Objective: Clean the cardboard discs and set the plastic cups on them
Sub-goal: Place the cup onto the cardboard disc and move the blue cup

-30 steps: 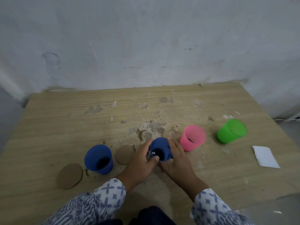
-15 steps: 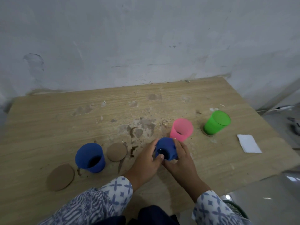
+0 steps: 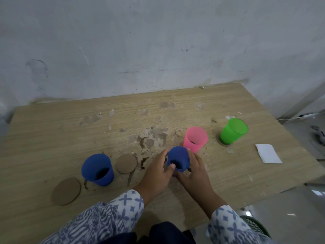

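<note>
both hands clamp the middle blue cup (image 3: 178, 155) by the front edge of the table (image 3: 52, 129): left hand (image 3: 156, 175) curled on its left side with the thumb on the rim, right hand (image 3: 195, 173) wrapped round its right side, cup between the two palms. second blue cup (image 3: 97, 169) stands front-left, right disc (image 3: 126, 163) just beside it, front-left disc (image 3: 66, 191) nearer the edge. pink cup (image 3: 195, 139) sits just behind the held one, green cup (image 3: 232, 132) on a third disc (image 3: 219, 141) near the right edge

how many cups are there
4. One blue cup stands at left; a second blue cup is gripped between the left hand and right hand; the pink cup is just behind it; the green cup is far right. None seem hidden.
</note>
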Available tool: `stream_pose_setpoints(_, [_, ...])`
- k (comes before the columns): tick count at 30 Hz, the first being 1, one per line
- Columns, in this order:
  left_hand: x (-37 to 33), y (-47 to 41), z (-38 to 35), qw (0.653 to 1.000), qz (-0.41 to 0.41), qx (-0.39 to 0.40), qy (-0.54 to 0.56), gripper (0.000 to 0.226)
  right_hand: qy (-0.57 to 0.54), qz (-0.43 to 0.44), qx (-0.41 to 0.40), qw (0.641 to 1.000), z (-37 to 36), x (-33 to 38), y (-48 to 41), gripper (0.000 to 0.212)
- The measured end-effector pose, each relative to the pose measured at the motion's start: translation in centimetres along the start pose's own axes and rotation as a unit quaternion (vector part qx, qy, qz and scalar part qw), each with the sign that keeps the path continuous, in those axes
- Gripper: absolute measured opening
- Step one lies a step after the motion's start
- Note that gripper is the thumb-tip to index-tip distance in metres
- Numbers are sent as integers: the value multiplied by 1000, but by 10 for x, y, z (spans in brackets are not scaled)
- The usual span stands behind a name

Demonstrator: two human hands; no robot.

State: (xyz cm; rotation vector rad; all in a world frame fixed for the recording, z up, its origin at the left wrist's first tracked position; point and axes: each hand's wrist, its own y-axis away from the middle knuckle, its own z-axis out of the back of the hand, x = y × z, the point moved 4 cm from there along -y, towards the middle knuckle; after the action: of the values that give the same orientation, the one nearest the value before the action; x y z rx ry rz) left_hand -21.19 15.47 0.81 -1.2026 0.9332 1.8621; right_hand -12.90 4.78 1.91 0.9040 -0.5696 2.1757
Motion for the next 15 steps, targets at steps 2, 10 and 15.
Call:
stream_pose_setpoints(2, [-1, 2, 1, 1000, -1, -4, -3, 57, -4, 15, -7, 1000, 2, 2, 2, 75])
stream_pose_setpoints(10, [-14, 6, 9, 993, -70, -68, -65, 54, 27, 36, -52, 998, 12, 5, 5, 69])
stream_pose_setpoints(15, [-39, 2, 7, 983, -139, -82, -93, 47, 34, 29, -102, 994, 25, 6, 0, 54])
